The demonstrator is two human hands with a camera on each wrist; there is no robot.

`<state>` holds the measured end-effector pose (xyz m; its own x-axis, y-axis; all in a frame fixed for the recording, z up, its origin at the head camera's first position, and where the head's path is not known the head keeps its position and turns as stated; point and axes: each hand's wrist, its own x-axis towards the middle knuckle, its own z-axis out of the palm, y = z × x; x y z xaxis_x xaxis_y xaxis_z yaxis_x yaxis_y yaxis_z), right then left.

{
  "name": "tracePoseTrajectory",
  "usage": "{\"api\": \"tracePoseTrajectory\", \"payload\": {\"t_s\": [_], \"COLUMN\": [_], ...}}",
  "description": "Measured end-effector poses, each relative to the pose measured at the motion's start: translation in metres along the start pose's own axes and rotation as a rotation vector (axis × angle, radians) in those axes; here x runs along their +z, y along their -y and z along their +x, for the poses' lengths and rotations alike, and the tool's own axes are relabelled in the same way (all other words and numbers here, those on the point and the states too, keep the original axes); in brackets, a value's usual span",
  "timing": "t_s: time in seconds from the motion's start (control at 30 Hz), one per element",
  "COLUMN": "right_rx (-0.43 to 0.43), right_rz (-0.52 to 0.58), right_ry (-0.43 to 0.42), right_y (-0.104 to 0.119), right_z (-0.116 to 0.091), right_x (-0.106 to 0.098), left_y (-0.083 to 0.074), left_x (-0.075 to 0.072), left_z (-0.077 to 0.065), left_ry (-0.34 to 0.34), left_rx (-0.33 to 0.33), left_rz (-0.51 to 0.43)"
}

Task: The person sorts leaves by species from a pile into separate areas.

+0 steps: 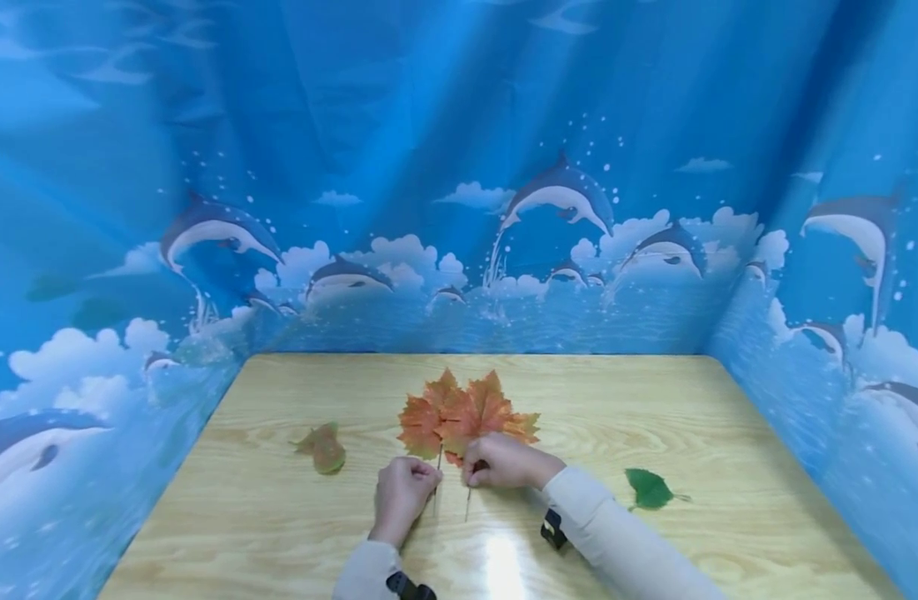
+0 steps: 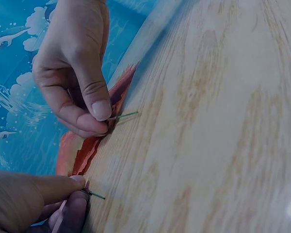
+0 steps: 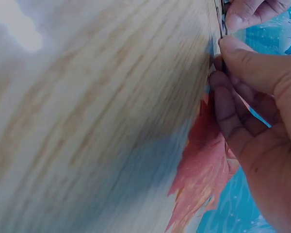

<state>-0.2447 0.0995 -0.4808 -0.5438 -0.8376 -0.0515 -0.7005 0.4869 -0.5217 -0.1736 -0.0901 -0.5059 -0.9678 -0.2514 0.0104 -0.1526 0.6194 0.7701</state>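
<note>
Orange-red maple leaves (image 1: 474, 410) overlap one another at the middle of the wooden table. Just in front of them, my left hand (image 1: 402, 498) pinches one thin stem between thumb and index finger. A short green end of that stem (image 2: 95, 195) sticks out past the fingertips in the left wrist view. My right hand (image 1: 504, 462), close by on the right, pinches a second stem (image 2: 128, 114) near the base of the leaves. In the right wrist view, a red leaf (image 3: 201, 160) stands edge-on below the right hand's fingers, partly hidden by them.
A brownish-green leaf (image 1: 328, 450) lies on the table (image 1: 204, 533) to the left. Off to the right is a green leaf (image 1: 649, 488) with a short stem. A blue dolphin-print curtain (image 1: 399, 308) surrounds the table's back and sides.
</note>
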Motion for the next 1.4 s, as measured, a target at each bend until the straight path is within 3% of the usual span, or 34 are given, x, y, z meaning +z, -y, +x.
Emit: {"api": "tracePoseTrajectory", "payload": {"t_s": [0.37,0.67,0.9,1.4], "right_rx": [-0.012,0.075,0.053,0.001], "right_rz": [0.027,0.032,0.019,0.042], "right_ry": [-0.043,-0.100,-0.143,-0.103], "right_y": [0.000,-0.005,-0.008,-0.009], "right_z": [-0.004,-0.007,-0.008,-0.011], "right_x": [-0.001,0.002,0.005,0.005], "left_y": [0.001,0.001,0.000,-0.002], "left_x": [-0.001,-0.001,0.000,0.000], "left_z": [0.000,0.000,0.000,0.000], "left_ry": [-0.014,-0.023,-0.025,-0.020], "left_rx": [0.008,0.020,0.012,-0.006], "left_rz": [-0.002,-0.004,0.008,0.018]}}
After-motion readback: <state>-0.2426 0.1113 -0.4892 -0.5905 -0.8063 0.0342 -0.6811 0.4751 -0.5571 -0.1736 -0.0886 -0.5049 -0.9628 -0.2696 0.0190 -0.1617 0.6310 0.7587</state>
